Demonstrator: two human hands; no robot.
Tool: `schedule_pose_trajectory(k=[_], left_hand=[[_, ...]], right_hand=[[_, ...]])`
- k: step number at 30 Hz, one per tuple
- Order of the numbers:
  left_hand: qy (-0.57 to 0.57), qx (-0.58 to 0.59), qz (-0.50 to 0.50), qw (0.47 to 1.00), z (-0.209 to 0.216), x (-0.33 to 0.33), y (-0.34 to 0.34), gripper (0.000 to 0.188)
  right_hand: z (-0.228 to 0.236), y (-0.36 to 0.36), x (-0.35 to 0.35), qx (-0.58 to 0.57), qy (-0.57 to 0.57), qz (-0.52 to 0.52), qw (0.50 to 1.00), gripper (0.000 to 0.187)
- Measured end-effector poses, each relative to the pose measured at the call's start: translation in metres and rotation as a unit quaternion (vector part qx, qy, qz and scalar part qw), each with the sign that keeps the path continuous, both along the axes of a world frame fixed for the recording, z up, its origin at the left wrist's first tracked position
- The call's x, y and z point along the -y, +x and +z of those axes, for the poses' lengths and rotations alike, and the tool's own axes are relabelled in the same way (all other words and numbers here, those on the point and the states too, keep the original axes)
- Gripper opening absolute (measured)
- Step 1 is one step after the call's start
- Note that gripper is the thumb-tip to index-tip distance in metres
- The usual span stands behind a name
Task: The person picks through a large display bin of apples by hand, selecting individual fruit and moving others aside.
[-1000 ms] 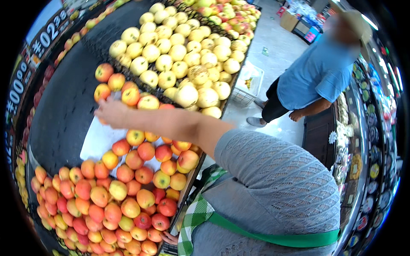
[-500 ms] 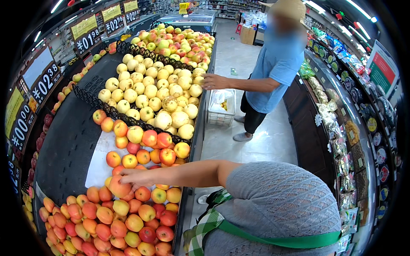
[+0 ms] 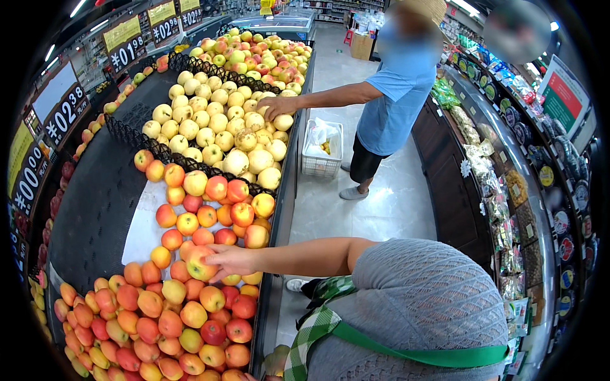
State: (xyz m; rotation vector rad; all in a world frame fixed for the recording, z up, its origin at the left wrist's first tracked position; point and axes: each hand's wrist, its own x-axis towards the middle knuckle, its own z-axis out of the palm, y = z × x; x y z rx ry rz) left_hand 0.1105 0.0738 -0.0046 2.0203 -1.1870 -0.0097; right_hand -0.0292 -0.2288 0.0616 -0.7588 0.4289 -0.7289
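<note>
My right hand [image 3: 232, 261] reaches across the fruit stand with its fingers closed round a red and yellow apple [image 3: 201, 263]. The held apple is just over a loose cluster of apples, beside a bare white sheet [image 3: 145, 232]. Below it, a dense heap of red and yellow apples [image 3: 149, 327] fills the near end of the stand. Only a sliver of skin, possibly my left hand [image 3: 251, 377], shows at the bottom edge; its fingers are cut off from view.
Black mesh dividers [image 3: 143, 145] separate the apples from pale yellow pears [image 3: 225, 120] and more apples [image 3: 254, 57]. A person in a blue shirt [image 3: 406, 95] touches the pears from the aisle. A white basket [image 3: 321, 166] stands on the floor. Packaged goods [image 3: 489, 184] line the right.
My right hand has moved right with an apple, whose yellower side now shows. The person in blue has extended a hand from the stand's edge onto the pears.
</note>
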Motion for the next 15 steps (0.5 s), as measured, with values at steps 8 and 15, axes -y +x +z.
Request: schedule_pose_trajectory(k=[8, 15], left_hand=[[0.025, -0.046, -0.009, 0.999, -0.003, -0.053, 0.017, 0.052], [0.032, -0.048, -0.061, 0.996, 0.011, -0.040, 0.025, 0.048]], right_hand=[[-0.036, 0.009, -0.037, -0.260, -0.494, -0.133, 0.819, 0.072], [-0.013, -0.010, -0.044, -0.308, -0.380, -0.026, 0.872, 0.073]])
